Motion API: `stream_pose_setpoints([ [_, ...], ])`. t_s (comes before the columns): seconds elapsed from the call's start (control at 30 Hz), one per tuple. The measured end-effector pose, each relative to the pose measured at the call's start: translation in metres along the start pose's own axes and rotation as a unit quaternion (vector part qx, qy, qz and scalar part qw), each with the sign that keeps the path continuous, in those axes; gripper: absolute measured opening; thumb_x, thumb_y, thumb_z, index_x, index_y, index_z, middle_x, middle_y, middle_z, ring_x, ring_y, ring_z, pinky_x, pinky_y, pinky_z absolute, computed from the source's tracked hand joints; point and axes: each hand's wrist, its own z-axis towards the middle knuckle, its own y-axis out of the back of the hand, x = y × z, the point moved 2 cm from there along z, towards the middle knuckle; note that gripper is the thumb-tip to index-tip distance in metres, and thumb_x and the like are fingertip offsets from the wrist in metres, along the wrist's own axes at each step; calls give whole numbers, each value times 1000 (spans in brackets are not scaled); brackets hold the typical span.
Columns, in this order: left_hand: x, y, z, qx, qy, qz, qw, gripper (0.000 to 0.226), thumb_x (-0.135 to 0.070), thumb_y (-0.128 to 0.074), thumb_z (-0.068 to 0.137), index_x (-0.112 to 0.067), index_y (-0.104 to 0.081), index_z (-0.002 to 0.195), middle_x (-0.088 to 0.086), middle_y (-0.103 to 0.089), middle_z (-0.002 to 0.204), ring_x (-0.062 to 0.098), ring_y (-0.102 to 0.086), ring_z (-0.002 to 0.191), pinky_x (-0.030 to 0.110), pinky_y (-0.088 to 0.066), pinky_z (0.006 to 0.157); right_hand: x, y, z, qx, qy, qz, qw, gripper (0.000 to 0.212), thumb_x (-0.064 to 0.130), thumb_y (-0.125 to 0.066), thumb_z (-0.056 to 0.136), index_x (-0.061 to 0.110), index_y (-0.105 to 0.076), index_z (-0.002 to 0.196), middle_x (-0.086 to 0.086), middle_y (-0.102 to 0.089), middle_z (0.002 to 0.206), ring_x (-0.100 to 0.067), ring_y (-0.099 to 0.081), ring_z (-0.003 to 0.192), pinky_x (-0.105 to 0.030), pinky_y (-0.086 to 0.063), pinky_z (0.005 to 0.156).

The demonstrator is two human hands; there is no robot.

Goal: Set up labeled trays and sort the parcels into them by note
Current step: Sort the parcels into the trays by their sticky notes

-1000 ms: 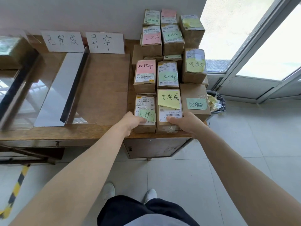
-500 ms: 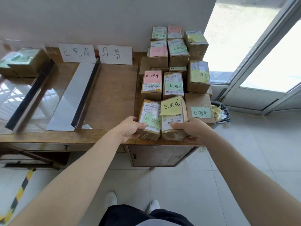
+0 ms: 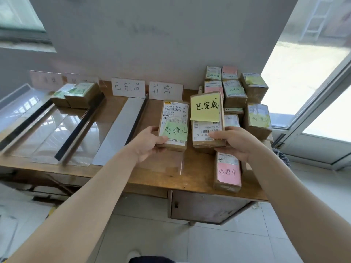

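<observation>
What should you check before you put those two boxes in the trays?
1. Left hand grips the box with the green note: ok.
2. Right hand grips the box with the yellow note: ok.
3. Both notes readable: ok, green 处理中, yellow 已完成.
4. The 已完成 sign stands in view: ok.
5. Tray in front of that sign has bare room: ok.
6. Sign for 处理中 found: cannot tell, the far-left signs are blurred.
</observation>
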Motion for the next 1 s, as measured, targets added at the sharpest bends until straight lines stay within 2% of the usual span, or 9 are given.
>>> stream_pose_setpoints([
  [0.13,-22,41,-4,-18,-36,-11,999,53,2,-54,90,-9,-31,137,12,-63,112,28,-61,103,42,-53,87,23,-41,10,18,19,33,999,32,9,-72,80,10,-58,108,-8,-69,108,-20,-65,100,-40,-52,91],
  [0.23,-37,74,-5,-27,-56,-15,998,49,2,-53,91,-10,-35,134,12,-63,113,24,-62,98,38,-54,84,40,-72,19,26,31,41,998,37,7,-71,80,8,-56,115,-8,-68,108,-20,-64,100,-40,-52,90],
  [0.4,-55,131,-1,-37,-68,-2,997,44,0,-54,92,-14,-36,130,5,-65,103,19,-64,93,30,-57,74,63,-125,41,23,42,57,997,27,6,-71,81,11,-57,103,-7,-69,103,-19,-64,98,-41,-51,92],
  [0.53,-60,181,4,-57,-72,9,996,49,0,-55,91,-12,-35,134,8,-62,110,23,-64,98,34,-57,77,78,-170,66,7,42,61,997,39,6,-71,80,6,-57,116,-8,-69,107,-21,-64,101,-43,-50,95],
  [0.63,-58,223,4,-77,-66,13,995,53,-1,-57,90,-11,-35,137,9,-62,112,24,-64,100,37,-57,80,83,-207,87,5,37,75,996,38,8,-71,80,6,-57,115,-9,-68,108,-22,-64,102,-42,-50,94],
  [0.7,-56,251,4,-89,-61,4,994,53,0,-57,90,-10,-35,137,10,-63,112,25,-64,101,41,-55,84,86,-233,105,6,28,80,996,36,10,-72,80,6,-57,113,-9,-69,108,-22,-65,101,-41,-52,90],
  [0.83,-54,304,0,-109,-50,-21,993,51,3,-53,91,-11,-35,136,12,-63,112,25,-63,101,39,-55,83,92,-287,148,20,-12,67,998,53,19,-78,76,3,-54,120,-12,-67,111,-25,-67,95,-40,-56,77],
  [0.93,-52,341,0,-128,-42,-35,990,49,3,-51,91,-13,-37,135,13,-63,111,26,-63,102,35,-56,77,99,-329,177,38,-37,41,998,48,20,-74,80,8,-53,121,-10,-65,114,-26,-65,101,-40,-52,86],
  [1.0,-49,361,4,-145,-33,-43,988,49,4,-52,90,-14,-38,134,14,-63,112,26,-64,101,36,-56,79,104,-355,198,50,-61,33,996,42,19,-70,84,11,-54,122,-8,-65,116,-23,-63,104,-37,-47,88],
])
